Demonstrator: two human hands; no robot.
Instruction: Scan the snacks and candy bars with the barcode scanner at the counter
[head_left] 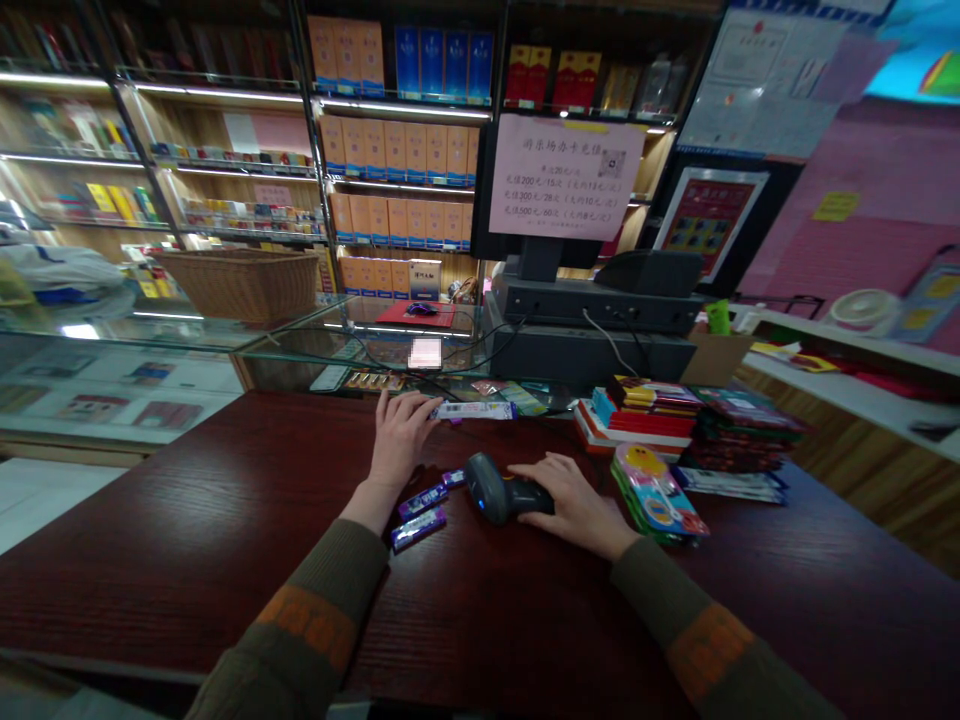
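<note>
My left hand [401, 435] lies palm down on the dark red wooden counter [187, 520], its thumb at the left end of a blue-and-white strip packet [474, 410]. I cannot tell whether it grips the packet. My right hand [571, 503] is closed over the handle of a grey handheld barcode scanner [487, 488], which lies on its side. Between my hands and toward me are several small purple gum packets [418, 529].
Stacked packets [739, 430] and a pile of colourful pouches [656, 492] stand to the right. Behind the counter are a glass display case [112, 370], a wicker basket [244, 283], a black till with cables [592, 320], and shelves of boxed goods [397, 150].
</note>
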